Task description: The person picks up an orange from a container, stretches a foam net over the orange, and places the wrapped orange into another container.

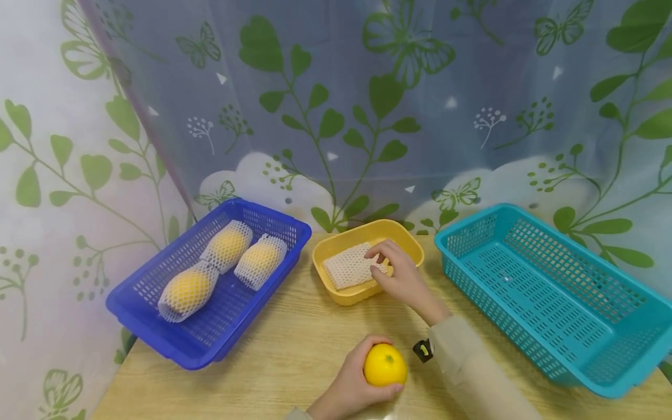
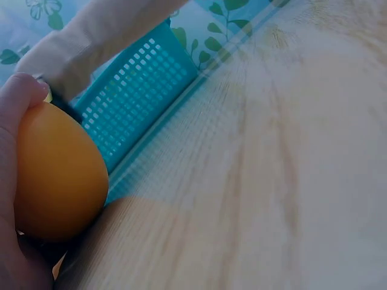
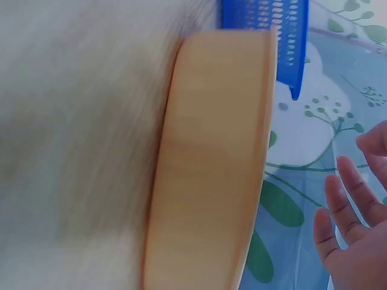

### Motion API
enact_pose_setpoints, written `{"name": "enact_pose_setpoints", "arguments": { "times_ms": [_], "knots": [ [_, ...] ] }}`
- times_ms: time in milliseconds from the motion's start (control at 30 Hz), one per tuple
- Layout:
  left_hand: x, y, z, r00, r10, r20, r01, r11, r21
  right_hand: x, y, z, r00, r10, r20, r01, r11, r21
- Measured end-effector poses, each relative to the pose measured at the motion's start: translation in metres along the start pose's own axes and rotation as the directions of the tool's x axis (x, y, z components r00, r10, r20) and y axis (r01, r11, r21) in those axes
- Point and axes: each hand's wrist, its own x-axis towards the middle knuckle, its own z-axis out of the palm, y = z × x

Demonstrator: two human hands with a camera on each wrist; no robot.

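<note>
A bright orange (image 1: 385,365) sits in my left hand (image 1: 353,379), which grips it from the side with the thumb and fingers, low over the table. In the left wrist view the orange (image 2: 60,172) appears close beside the hand's edge. My right hand (image 1: 401,273) is over the right side of a small yellow basket (image 1: 343,298), its fingers bent loosely above white foam net sleeves (image 1: 346,267) lying flat inside. The right wrist view shows this hand (image 3: 363,235) above the basket's rim, fingers apart, nothing visible between them.
On the left stands a blue basket (image 1: 210,344) with several yellow fruits in foam nets (image 1: 227,247). A teal basket (image 1: 546,309) stands to the right. The wooden table (image 1: 283,350) runs beneath, with a patterned curtain (image 1: 336,70) behind.
</note>
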Motion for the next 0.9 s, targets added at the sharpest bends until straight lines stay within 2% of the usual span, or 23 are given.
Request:
{"name": "enact_pose_setpoints", "arguments": {
  "times_ms": [133, 267, 333, 500, 600, 700, 767, 900],
  "knots": [
    [-0.001, -0.001, 0.000, 1.000, 0.014, -0.004, -0.014, 1.000, 0.003, 0.019, 0.007, 0.007, 0.996, 0.024, 0.083, -0.014, 0.994, -0.112],
    [-0.001, 0.000, 0.000, 1.000, -0.027, 0.007, 0.027, 1.000, 0.003, 0.032, 0.014, 0.016, 0.974, 0.103, 0.199, -0.059, 0.975, -0.216],
    [0.000, 0.000, -0.001, 0.999, -0.051, 0.010, 0.051, 0.999, 0.004, 0.037, 0.016, 0.021, 0.951, 0.167, 0.259, -0.095, 0.958, -0.269],
    [0.002, 0.001, 0.000, 0.998, -0.058, 0.013, 0.058, 0.998, 0.008, 0.044, 0.018, 0.032, 0.874, 0.324, 0.362, -0.174, 0.905, -0.389],
    [0.002, 0.001, 0.000, 0.998, -0.062, 0.013, 0.062, 0.998, 0.006, 0.045, 0.018, 0.037, 0.833, 0.396, 0.387, -0.211, 0.874, -0.438],
    [0.001, 0.001, 0.000, 0.997, -0.079, 0.015, 0.079, 0.997, 0.004, 0.045, 0.017, 0.040, 0.808, 0.439, 0.392, -0.238, 0.853, -0.465],
    [0.001, 0.001, 0.000, 0.996, -0.086, 0.016, 0.086, 0.996, 0.004, 0.046, 0.017, 0.041, 0.803, 0.451, 0.389, -0.243, 0.844, -0.478],
    [0.001, 0.001, -0.001, 0.996, -0.091, 0.016, 0.091, 0.996, 0.001, 0.048, 0.018, 0.043, 0.808, 0.460, 0.369, -0.244, 0.831, -0.501]
  ]
}}
